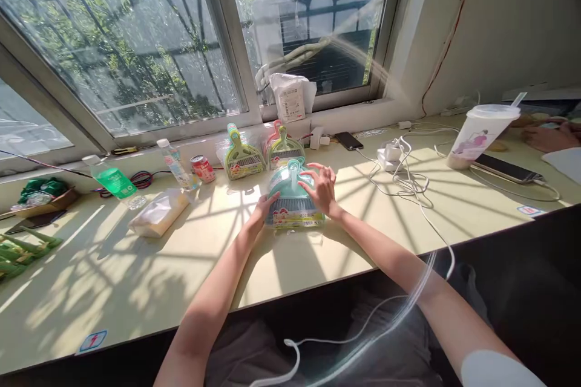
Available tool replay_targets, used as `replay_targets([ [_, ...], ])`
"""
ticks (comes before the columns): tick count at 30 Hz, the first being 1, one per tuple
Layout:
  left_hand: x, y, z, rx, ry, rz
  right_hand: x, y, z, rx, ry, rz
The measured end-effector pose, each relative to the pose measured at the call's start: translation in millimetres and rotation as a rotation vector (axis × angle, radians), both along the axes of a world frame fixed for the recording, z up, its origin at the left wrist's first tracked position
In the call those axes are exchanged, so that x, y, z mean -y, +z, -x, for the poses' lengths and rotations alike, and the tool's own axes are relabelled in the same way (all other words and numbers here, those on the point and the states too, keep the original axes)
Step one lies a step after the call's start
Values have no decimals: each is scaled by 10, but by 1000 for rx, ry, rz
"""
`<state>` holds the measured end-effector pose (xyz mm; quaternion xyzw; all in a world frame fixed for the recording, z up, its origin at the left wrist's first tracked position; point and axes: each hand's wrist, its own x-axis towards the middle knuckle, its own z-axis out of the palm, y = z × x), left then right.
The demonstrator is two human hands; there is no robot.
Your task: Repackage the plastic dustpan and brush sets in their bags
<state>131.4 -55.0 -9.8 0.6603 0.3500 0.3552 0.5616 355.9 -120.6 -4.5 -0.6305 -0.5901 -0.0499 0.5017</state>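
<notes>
A packaged teal dustpan and brush set (295, 195) stands tilted on the table in front of me, its handle up and grey bristles facing me. More than one set may be stacked there; I cannot tell. My left hand (264, 208) grips its left edge, with the thumb on the front. On the upper right side, my right hand (323, 189) has its curved fingers around the edge near the handle. Just behind, two more groups of packaged sets lean by the window: a green dustpan set (245, 160) and another with a pink handle behind it (285, 146).
To the left are a tissue pack (160, 213), a green-labelled bottle (118, 182), a clear bottle (178, 164) and a red can (202, 169). Rightward lie tangled white cables (406, 178), phones (507, 168) and a tilted cup (481, 136). Another person's hand (551, 135) shows at far right.
</notes>
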Motion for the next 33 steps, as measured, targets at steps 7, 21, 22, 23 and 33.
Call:
replay_targets([
  [7,-307,-104,44,391,329,247,-51,-64,-75,-78,371,86],
  [21,-136,-62,57,332,-55,293,-286,-222,-132,-1031,521,241],
  [22,-122,-39,60,286,-47,298,-280,-220,-160,-1065,525,244],
  [23,-117,-18,68,244,-21,304,-274,-216,-186,-1088,521,248],
  [33,-311,205,362,-44,297,-84,-209,34,-420,-1000,600,328],
])
